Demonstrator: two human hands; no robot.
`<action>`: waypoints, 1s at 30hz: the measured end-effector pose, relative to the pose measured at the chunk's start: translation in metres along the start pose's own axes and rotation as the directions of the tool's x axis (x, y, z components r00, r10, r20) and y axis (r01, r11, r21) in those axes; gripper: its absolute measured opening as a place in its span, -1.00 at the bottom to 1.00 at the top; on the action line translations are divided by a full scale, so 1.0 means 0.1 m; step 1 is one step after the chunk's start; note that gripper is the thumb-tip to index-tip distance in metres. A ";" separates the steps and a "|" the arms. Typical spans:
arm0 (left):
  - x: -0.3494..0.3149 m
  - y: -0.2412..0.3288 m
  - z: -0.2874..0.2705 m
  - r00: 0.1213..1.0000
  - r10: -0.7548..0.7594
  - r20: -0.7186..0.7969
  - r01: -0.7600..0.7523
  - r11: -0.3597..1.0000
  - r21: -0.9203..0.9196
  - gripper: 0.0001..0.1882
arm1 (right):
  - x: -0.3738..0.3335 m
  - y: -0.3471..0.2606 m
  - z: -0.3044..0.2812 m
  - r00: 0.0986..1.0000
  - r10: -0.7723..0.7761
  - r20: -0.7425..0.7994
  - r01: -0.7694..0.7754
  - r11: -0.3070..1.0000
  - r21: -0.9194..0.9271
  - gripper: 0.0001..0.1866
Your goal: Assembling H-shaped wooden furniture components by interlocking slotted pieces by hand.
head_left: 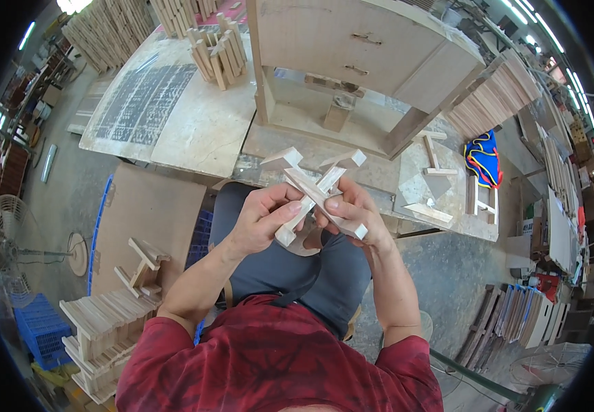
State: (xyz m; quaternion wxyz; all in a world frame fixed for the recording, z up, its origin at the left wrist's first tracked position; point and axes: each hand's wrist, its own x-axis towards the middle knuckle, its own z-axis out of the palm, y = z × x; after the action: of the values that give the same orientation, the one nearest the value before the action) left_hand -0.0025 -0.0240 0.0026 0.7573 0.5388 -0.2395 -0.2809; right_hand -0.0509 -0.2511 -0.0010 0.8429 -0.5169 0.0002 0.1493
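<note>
Two pale wooden bars (318, 194) with wider blocky ends cross in an X above my lap. My left hand (262, 214) grips them from the left, its thumb lying near the lower left end. From the other side my right hand (360, 211) closes round them, thumb pressed on the bar close to the crossing. Whether the bars are joined at the crossing I cannot tell. My fingers hide parts of their undersides.
Ahead stands a large wooden cabinet frame (352, 41) on the worktable (194, 130). Upright wooden pieces (220, 55) cluster at the back left. Stacked wooden parts (108, 323) stand at my left. A blue cloth (482, 159) and small wooden frames (483, 200) lie to the right.
</note>
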 end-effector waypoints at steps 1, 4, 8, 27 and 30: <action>0.04 -0.03 -0.02 1.000 0.001 0.010 -0.001 1.000 0.001 -0.76 | 0.03 0.03 -0.05 1.000 0.006 0.011 -0.006 0.999 0.049 -0.39; 0.14 -0.15 -0.15 0.998 -0.067 -0.015 0.066 0.996 -0.057 -0.66 | 0.10 0.08 -0.11 1.000 -0.008 -0.023 0.009 0.998 0.062 -0.45; 0.31 -0.07 -0.24 0.977 0.206 0.048 -0.206 0.872 0.443 -0.61 | 0.25 0.07 -0.19 0.987 -0.015 -0.159 0.010 0.999 -0.034 -0.51; 2.26 -0.05 -0.62 0.990 0.127 -0.067 -0.001 0.474 0.880 -0.60 | 1.07 -0.32 -0.86 0.654 -0.662 -0.366 -0.256 0.261 -0.931 -0.58; 2.32 -0.12 -0.69 0.983 0.157 -0.093 0.005 0.485 0.874 -0.57 | 1.16 -0.27 -0.90 0.676 -0.658 -0.331 -0.258 0.209 -0.943 -0.58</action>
State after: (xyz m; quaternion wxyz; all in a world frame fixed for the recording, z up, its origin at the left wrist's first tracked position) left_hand 0.2105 -0.1388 -0.0156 0.4092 0.8569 -0.3104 -0.0430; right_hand 0.0806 -0.3122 -0.0370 0.2803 -0.9235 0.1486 -0.2155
